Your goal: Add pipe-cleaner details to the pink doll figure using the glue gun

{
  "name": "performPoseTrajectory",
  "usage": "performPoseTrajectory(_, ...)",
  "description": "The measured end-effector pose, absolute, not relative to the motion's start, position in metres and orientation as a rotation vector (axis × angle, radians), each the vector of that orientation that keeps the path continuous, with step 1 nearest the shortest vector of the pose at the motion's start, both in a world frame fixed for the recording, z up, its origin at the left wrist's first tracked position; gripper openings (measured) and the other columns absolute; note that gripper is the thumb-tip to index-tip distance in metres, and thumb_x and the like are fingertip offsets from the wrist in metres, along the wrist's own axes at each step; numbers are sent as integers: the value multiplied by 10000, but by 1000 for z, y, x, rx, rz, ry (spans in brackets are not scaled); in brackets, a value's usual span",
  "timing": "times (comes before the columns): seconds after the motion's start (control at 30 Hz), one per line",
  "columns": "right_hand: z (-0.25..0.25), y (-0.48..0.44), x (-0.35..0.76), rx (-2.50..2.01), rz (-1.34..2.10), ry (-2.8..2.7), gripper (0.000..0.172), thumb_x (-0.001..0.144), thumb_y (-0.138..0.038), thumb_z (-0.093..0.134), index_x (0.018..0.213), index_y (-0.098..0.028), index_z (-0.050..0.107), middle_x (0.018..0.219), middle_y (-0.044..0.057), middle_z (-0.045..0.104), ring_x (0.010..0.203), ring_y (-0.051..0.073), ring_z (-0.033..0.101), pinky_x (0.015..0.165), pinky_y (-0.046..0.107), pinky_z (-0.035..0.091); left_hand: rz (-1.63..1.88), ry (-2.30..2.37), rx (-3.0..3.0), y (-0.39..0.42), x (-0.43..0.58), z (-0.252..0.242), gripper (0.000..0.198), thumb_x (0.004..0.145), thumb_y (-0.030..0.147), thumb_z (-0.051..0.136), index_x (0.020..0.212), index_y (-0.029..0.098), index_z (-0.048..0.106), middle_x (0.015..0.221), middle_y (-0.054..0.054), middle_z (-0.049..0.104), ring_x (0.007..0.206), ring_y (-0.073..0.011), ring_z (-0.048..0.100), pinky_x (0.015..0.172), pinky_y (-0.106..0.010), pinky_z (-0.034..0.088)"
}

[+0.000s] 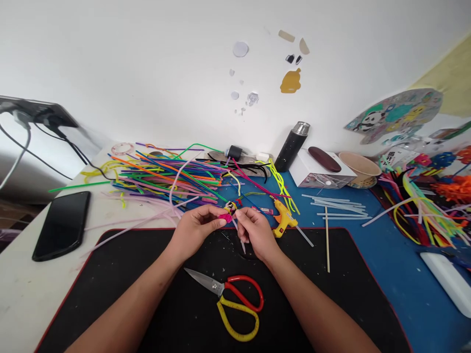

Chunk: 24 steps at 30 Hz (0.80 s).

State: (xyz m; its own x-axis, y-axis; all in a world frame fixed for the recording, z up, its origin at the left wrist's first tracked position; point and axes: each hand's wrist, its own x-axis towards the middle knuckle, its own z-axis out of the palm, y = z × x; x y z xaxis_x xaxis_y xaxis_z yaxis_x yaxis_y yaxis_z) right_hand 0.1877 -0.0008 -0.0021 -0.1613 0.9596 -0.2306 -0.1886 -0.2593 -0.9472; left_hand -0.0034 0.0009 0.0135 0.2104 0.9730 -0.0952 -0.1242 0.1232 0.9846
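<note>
My left hand [200, 226] pinches a small pipe-cleaner figure with a bright pink part [225, 217] and a yellow, white and black top [230, 207]. My right hand [255, 230] is closed beside the figure's right side, thumb against fingers; a pale strip [243, 246] sticks out below it. Whether the right fingertips grip the figure or only the strip is hard to see. Scissors [222, 288] with red and yellow handles lie slightly apart on the black mat [154, 309], nearer to me. Right of my right hand is a yellow glue gun [283, 219] with a clear stick in it.
Many coloured pipe cleaners [165, 176] are heaped at the back left, near a black phone [62, 225]. A black thermos [292, 146], white box [318, 171], glue sticks [340, 206] and wooden stick [327, 240] are to the right. More pipe cleaners [423, 206] bunch at far right.
</note>
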Motion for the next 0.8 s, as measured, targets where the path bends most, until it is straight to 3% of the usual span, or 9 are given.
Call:
performPoseTrajectory(0.1,2,-3,193,-1147,1538,-1093,390,892,-573,716,890,-189,646,505,-83,517,376,74,404,383,205,248,1078,1049,1105,3,-6,13,237,750,380,892,904,216,817,915,-49,797,875,-230,704,856,-374,551)
performPoseTrajectory(0.33,9,-6,191,-1120,1508,-1232,370,911,-540,707,1011,-185,677,516,-86,530,388,77,417,406,210,292,1195,1121,1324,6,-9,11,142,770,353,874,859,247,842,1073,-73,744,1143,-278,645,1042,-407,472)
performPoseTrajectory(0.5,7,-6,187,-1135,1502,-1234,382,892,-547,715,1005,-184,674,531,-79,550,391,77,431,400,203,279,1129,1129,1190,5,-8,10,205,768,380,875,881,218,819,945,-59,790,939,-253,703,922,-388,518)
performPoseTrajectory(0.8,12,-1,179,-1120,1493,-1261,376,898,-549,701,1001,-188,664,518,-86,544,383,77,430,404,206,295,1161,1094,1005,4,-6,14,323,674,410,942,885,196,824,835,-43,793,792,-203,696,776,-315,549)
